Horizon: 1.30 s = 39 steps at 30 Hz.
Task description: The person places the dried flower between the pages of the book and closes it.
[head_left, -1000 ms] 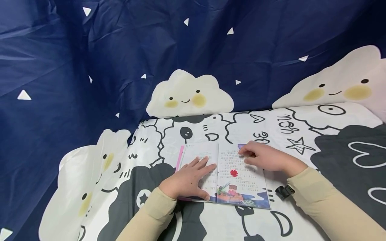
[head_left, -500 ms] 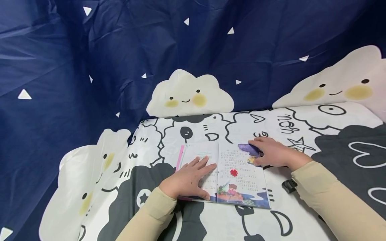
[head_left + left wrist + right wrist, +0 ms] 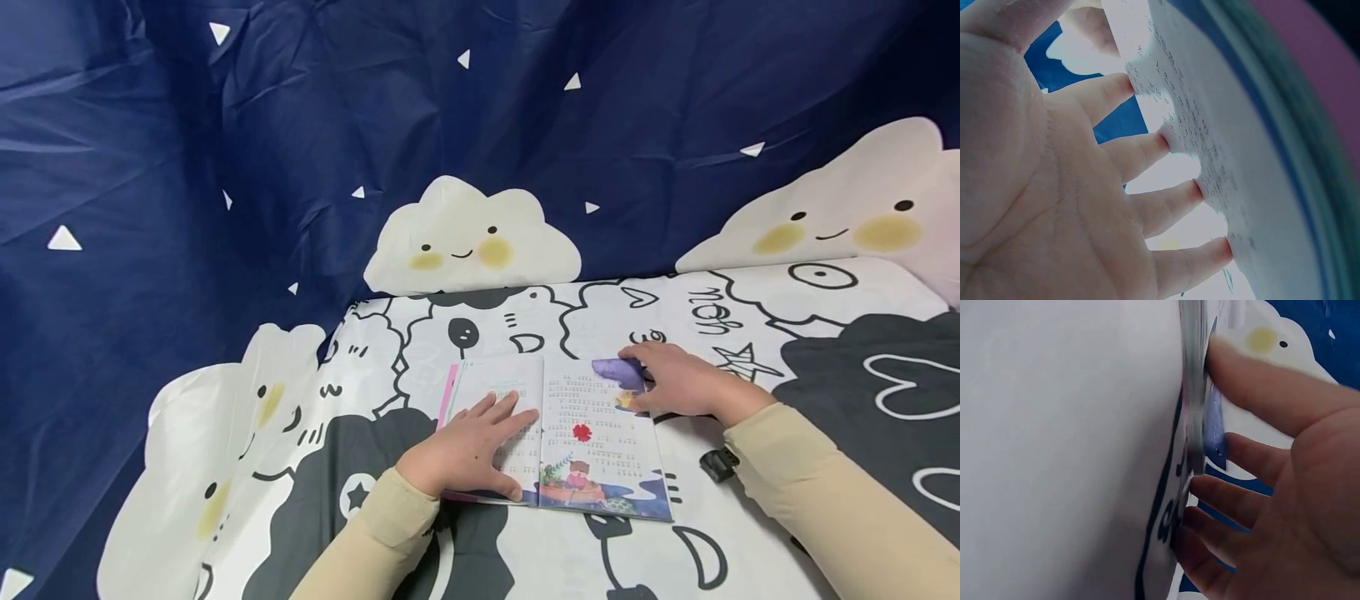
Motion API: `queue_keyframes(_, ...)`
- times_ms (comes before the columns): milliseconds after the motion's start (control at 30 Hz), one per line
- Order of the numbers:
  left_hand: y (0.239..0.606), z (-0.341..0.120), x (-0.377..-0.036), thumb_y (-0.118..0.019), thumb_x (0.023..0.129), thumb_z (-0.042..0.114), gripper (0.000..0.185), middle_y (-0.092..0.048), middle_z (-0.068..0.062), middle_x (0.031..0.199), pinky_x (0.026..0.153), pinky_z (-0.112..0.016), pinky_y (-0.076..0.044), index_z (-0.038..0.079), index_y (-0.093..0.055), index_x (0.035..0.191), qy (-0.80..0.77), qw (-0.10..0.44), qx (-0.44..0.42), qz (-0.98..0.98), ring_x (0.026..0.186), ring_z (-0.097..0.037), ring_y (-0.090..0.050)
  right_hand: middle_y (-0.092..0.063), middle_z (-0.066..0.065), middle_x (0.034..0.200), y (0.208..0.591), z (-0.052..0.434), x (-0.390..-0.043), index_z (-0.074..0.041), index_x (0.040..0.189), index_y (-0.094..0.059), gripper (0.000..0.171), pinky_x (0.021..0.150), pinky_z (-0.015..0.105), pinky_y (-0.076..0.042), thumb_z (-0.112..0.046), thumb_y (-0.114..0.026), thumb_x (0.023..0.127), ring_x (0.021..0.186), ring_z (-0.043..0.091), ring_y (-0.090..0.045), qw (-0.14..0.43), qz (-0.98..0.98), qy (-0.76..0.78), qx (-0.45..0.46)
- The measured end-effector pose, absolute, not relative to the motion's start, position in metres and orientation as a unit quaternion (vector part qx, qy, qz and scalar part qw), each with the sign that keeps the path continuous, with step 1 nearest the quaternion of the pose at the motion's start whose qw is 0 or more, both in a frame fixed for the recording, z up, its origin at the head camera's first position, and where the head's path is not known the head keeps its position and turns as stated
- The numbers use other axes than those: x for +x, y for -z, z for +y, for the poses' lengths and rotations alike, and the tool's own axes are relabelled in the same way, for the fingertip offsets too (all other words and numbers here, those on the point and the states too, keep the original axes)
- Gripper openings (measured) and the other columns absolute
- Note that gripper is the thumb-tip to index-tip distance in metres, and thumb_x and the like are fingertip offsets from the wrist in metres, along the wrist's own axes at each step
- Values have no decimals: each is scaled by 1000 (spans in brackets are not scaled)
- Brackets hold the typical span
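An open picture book (image 3: pixel 577 450) lies on the patterned cloth. My left hand (image 3: pixel 468 446) lies flat on its left page, and in the left wrist view the straight fingers (image 3: pixel 1166 206) press their tips on the printed page (image 3: pixel 1229 162). My right hand (image 3: pixel 678 383) is at the upper right corner of the right page. It pinches that corner, which curls up and shows purple (image 3: pixel 619 371). In the right wrist view the thumb (image 3: pixel 1260 387) lies on one side of the page edge (image 3: pixel 1195 394) and the fingers (image 3: pixel 1229 506) on the other.
The black and white cartoon cloth (image 3: pixel 750 333) covers the table. A dark blue cloth with white clouds (image 3: pixel 472 233) hangs close behind it. A small black clip (image 3: pixel 718 464) sits under my right wrist.
My right hand slid from the middle of the right page to its upper right corner and lifted it, so the purple side shows. The left hand stayed still.
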<state>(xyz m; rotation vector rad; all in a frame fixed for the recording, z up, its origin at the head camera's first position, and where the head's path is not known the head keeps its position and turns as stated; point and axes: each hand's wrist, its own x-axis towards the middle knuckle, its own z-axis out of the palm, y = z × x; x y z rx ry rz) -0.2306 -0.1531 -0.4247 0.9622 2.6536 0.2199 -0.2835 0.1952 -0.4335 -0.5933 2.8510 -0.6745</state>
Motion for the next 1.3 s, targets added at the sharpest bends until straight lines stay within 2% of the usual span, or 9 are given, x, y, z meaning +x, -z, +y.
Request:
queue_keyframes(100, 425, -153, -231, -85, 77, 53, 104, -14, -1, 169, 116, -61, -25, 38, -27, 161, -77, 155, 337, 925, 154, -34, -12, -55, 21, 130, 433, 194, -285, 1, 131, -57, 56, 95, 56, -45, -27, -79, 88, 117, 37, -55, 46, 954, 227, -192)
queue_keyframes(233, 426, -154, -232, -85, 77, 53, 104, -13, -1, 169, 115, -62, -26, 38, -26, 161, -79, 154, 339, 924, 154, -34, -12, -57, 11, 102, 431, 194, -285, -6, 96, -62, 16, 78, 46, -45, -20, -71, 94, 90, 27, -55, 8, 960, 203, -191)
queue_keyframes(333, 425, -154, -232, -85, 76, 53, 104, -14, -1, 169, 115, -62, -26, 38, -27, 161, -79, 153, 340, 925, 154, -34, -12, -58, 10, 100, 430, 195, -285, -12, 82, -60, 18, 76, 45, -43, -18, -66, 98, 88, 27, -54, -8, 960, 190, -203)
queue_keyframes(467, 425, -153, -231, -85, 76, 53, 104, -15, -2, 169, 115, -62, -26, 37, -27, 161, -80, 153, 339, 925, 153, -34, -13, -63, 11, 107, 428, 195, -285, -8, 96, -71, 16, 83, 51, -46, -19, -60, 102, 95, 29, -59, -22, 960, 182, -213)
queue_keyframes(667, 424, -152, -231, -85, 77, 53, 103, -15, -2, 169, 114, -62, -27, 37, -28, 161, -80, 151, 338, 925, 153, -34, -13, -56, 0, 75, 426, 191, -283, -10, 88, -66, 16, 67, 43, -44, -17, -60, 101, 68, 19, -51, -24, 963, 185, -194)
queue_keyframes(767, 424, -153, -231, -86, 76, 53, 104, -15, -2, 169, 114, -62, -27, 37, -28, 161, -77, 150, 337, 926, 153, -34, -13, -59, 1, 77, 425, 188, -282, -3, 108, -68, 16, 65, 40, -43, -15, -61, 100, 66, 17, -51, -11, 964, 205, -171)
queue_keyframes(900, 423, -152, -230, -86, 76, 53, 104, -15, -2, 169, 114, -62, -28, 37, -28, 161, -75, 150, 335, 927, 153, -34, -13, -60, 3, 83, 424, 186, -282, 1, 138, -54, 41, 60, 37, -43, -12, -60, 100, 65, 17, -52, 10, 956, 256, -143)
queue_keyframes(1100, 424, -152, -230, -85, 76, 53, 104, -15, -3, 169, 115, -61, -28, 37, -28, 161, -76, 151, 337, 926, 153, -34, -13, -54, 3, 80, 424, 189, -282, -1, 144, -42, 49, 54, 34, -41, -10, -59, 99, 60, 17, -49, 15, 938, 316, -138)
queue_keyframes(1300, 423, -154, -230, -83, 78, 54, 102, -15, -3, 169, 116, -60, -26, 37, -27, 161, -73, 153, 341, 925, 153, -34, -13, -60, 7, 82, 419, 190, -278, 2, 154, -28, 60, 62, 35, -47, -22, -53, 105, 67, 21, -55, 73, 892, 427, -127)
